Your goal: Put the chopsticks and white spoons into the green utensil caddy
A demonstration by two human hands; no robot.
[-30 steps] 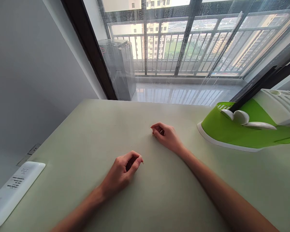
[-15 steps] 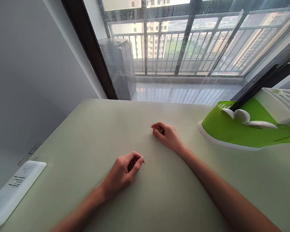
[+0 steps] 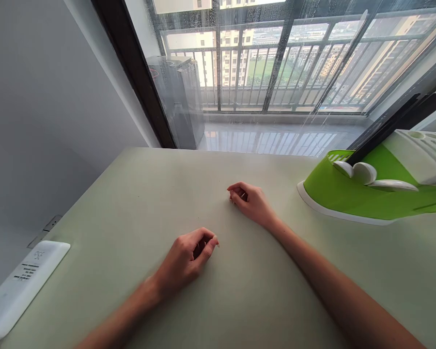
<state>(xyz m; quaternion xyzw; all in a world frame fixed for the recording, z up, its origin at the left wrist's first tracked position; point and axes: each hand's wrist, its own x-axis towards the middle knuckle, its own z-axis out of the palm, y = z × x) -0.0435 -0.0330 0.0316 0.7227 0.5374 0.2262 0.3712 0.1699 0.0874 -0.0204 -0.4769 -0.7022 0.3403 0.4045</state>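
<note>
Head view: one smooth, pale green table [image 3: 160, 194] sits under two bare hands. On its right side, just beyond the right hand, stands one boat-shaped green holder [image 3: 349, 198] with white trim and three rounded white pieces; its long axis runs left to right, blunt end pointing left. Smaller come the left hand [image 3: 185, 257] and the right hand [image 3: 252, 201], resting well apart. Each grip is half-curled, thumb near forefinger, its hollow holding nothing visible.

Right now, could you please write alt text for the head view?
A left hand and right hand rest loosely curled on a pale green table. A white device lies at left, a green holder at right; a balcony shows through glass.
</note>
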